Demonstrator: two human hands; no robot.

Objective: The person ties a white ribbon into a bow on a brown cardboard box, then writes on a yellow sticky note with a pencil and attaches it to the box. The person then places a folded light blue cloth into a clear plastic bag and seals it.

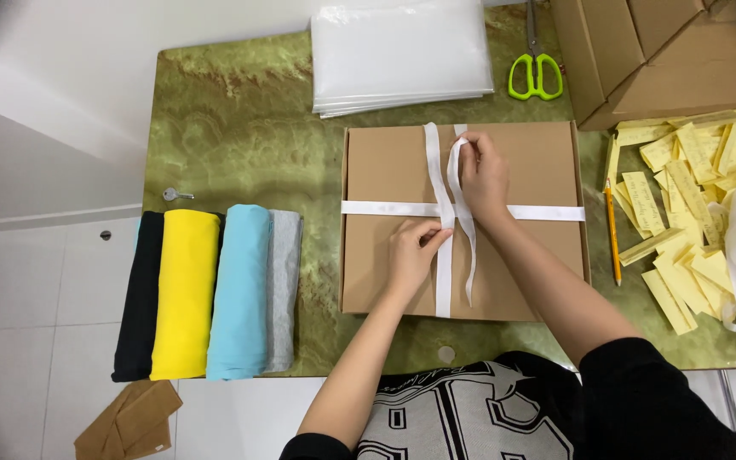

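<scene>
Head view showed a flat brown cardboard box (385, 255) lying near the front of a green marbled table (232, 128), straight ahead of the person. A white ribbon (547, 213) crossed its lid both ways, one band running side to side and one front to back, meeting near the middle. The left hand (411, 251) pressed on the crossing, fingertips pinched on the ribbon there. The right hand (483, 179) sat just beyond it, fingers closed around a loose loop of the same ribbon, whose free tail trailed down over the lid toward the front edge.

The knot itself was hidden under the two hands, so its form could not be made out. To the left lay four rolled cloths: black (138, 298), yellow (185, 294), light blue (240, 294) and grey (283, 290), with a small key (176, 195) behind them. Behind the box sat a stack of clear plastic bags (398, 55) and green-handled scissors (536, 75). At the right were a pencil (612, 234), scattered yellow paper slips (683, 204) and larger cartons (658, 51), cut off by the frame.
</scene>
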